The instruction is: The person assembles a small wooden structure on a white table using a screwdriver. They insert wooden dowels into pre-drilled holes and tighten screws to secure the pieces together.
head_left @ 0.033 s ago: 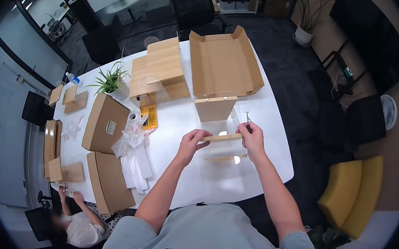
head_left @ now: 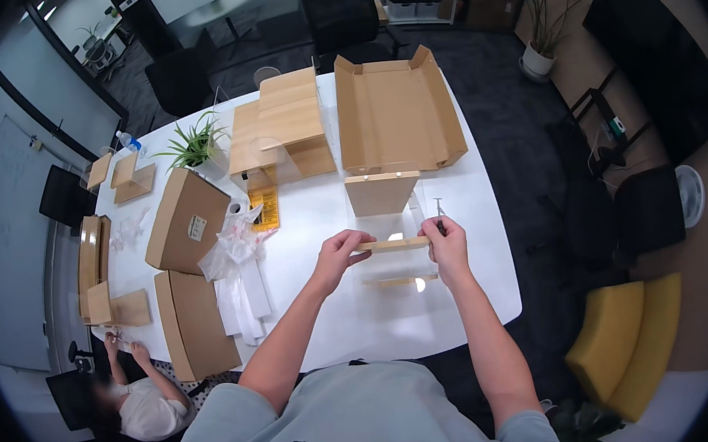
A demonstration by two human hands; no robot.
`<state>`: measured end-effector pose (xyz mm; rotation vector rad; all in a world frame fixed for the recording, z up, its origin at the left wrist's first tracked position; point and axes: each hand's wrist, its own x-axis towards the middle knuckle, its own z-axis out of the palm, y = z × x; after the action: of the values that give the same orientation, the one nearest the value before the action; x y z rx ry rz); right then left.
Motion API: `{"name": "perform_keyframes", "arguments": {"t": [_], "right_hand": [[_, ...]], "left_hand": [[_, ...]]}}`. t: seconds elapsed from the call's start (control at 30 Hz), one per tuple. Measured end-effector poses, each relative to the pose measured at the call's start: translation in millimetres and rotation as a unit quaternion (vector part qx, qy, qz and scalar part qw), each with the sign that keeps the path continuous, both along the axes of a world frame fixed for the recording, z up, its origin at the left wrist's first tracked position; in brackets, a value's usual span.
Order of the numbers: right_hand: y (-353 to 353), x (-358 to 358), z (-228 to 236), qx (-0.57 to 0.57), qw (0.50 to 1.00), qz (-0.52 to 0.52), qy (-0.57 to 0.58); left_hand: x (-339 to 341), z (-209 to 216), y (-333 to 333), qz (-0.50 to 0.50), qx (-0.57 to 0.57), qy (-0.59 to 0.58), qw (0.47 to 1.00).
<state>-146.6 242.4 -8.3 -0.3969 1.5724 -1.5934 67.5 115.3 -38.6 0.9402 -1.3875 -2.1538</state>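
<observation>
A light wooden board (head_left: 394, 244), seen nearly edge-on, spans the gap between my hands. My left hand (head_left: 342, 257) is closed on its left end, thumb and fingers pinching it. At the other end, my right hand (head_left: 450, 247) is closed on the board too. From the right fingers a thin metal tool with a dark handle (head_left: 439, 214) sticks up; its exact kind is unclear. Just beyond stands an upright wooden panel (head_left: 383, 195) with two pale round fittings on its top edge. Clear plastic sheeting (head_left: 416, 214) shows around the panel and under the board.
On the white table (head_left: 323, 336) are an open cardboard box (head_left: 399, 117), wooden shelf units (head_left: 291, 111), a potted plant (head_left: 195, 143), crumpled plastic wrap (head_left: 232, 251) and more cardboard boxes (head_left: 197, 324). At the lower left another person (head_left: 151, 406) handles something small.
</observation>
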Motion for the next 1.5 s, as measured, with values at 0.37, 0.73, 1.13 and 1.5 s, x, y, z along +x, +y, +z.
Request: {"name": "perform_keyframes", "arguments": {"t": [0.37,0.73,1.13,1.5], "right_hand": [[2.4,-1.0,-3.4,-0.007,1.0,0.0,-0.01],[4.1,1.6,2.0,-0.001,1.0,0.011,0.01],[46.2,-5.0,-28.8,0.054,0.997,-0.051,0.02],[24.0,15.5,9.2,-0.003,0.999,-0.007,-0.037]], "left_hand": [[1.2,0.1,1.7,0.095,0.008,-0.057,0.994],[12.4,-36.2,8.2,-0.049,-0.197,-0.099,0.974],[11.6,-20.1,13.4,-0.023,-0.235,-0.086,0.968],[10.5,11.1,8.7,-0.049,-0.151,-0.076,0.984]]}}
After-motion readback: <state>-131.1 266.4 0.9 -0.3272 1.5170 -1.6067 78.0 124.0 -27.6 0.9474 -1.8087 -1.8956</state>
